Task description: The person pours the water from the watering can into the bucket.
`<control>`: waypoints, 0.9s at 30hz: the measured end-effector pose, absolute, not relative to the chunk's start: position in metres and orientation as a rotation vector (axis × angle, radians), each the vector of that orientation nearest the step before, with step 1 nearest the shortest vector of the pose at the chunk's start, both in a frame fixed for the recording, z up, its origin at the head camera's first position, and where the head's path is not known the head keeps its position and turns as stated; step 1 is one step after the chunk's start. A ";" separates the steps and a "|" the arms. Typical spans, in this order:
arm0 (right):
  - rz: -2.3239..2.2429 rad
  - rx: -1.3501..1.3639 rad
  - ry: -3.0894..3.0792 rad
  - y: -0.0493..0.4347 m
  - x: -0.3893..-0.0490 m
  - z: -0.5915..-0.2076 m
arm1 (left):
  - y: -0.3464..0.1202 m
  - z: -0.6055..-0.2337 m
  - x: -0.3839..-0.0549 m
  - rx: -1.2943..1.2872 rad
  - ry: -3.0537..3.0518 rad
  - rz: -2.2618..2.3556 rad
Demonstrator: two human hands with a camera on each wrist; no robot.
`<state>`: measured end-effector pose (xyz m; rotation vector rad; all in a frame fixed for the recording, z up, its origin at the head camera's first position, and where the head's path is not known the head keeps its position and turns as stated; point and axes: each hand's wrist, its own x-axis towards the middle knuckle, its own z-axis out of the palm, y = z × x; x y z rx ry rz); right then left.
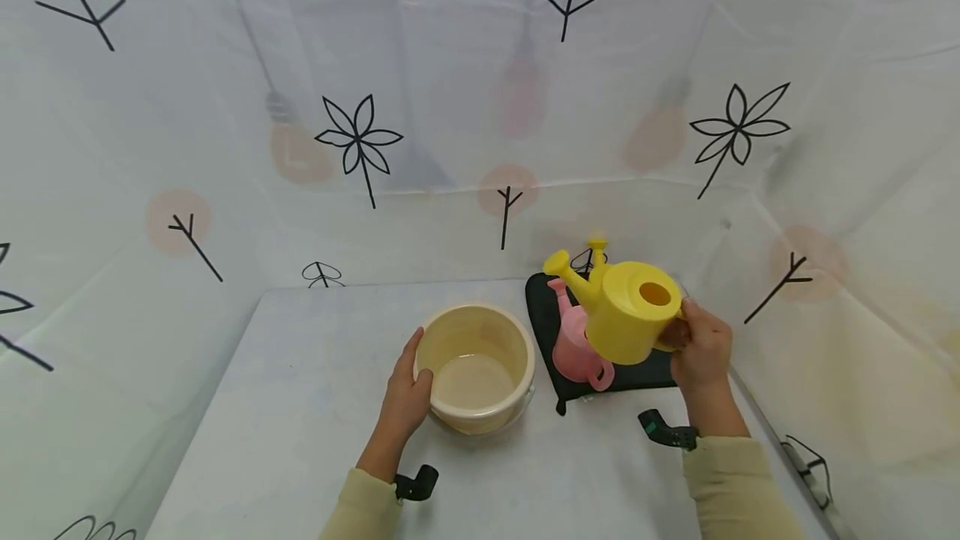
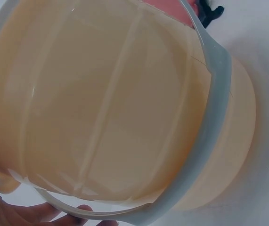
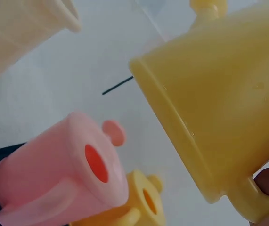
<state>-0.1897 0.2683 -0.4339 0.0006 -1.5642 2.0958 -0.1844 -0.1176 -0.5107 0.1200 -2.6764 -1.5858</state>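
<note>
My left hand (image 1: 407, 397) grips the left side of a cream bucket (image 1: 442, 415), thumb at the rim and fingers along the outer wall. In the left wrist view, its fingertips lie by the bucket's grey handle (image 2: 205, 136). Over on the right, my right hand (image 1: 701, 346) holds a yellow watering can (image 1: 626, 319) by its handle, raised with the spout toward the left. Below it, a pink watering can (image 1: 577, 348) stands on a black mat (image 1: 545, 315). A second yellow watering can (image 3: 146, 207) shows behind the pink one in the right wrist view.
The bucket and mat are on a white table (image 1: 300, 407). A white cloth (image 1: 450, 48) printed with plants and bulbs hangs close behind and along both sides. Dark wrist cameras (image 1: 416, 483) are strapped to both wrists.
</note>
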 end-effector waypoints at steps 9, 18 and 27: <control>2.160 0.314 -1.604 0.262 -0.193 -0.431 | -0.117 -0.511 -0.184 0.128 -2.676 -1.591; 2.133 0.352 -1.728 0.257 -0.193 -0.427 | -0.117 -0.512 -0.184 0.120 -2.673 -1.598; 2.144 0.514 -1.761 0.252 -0.195 -0.423 | -0.117 -0.511 -0.184 0.132 -2.674 -1.593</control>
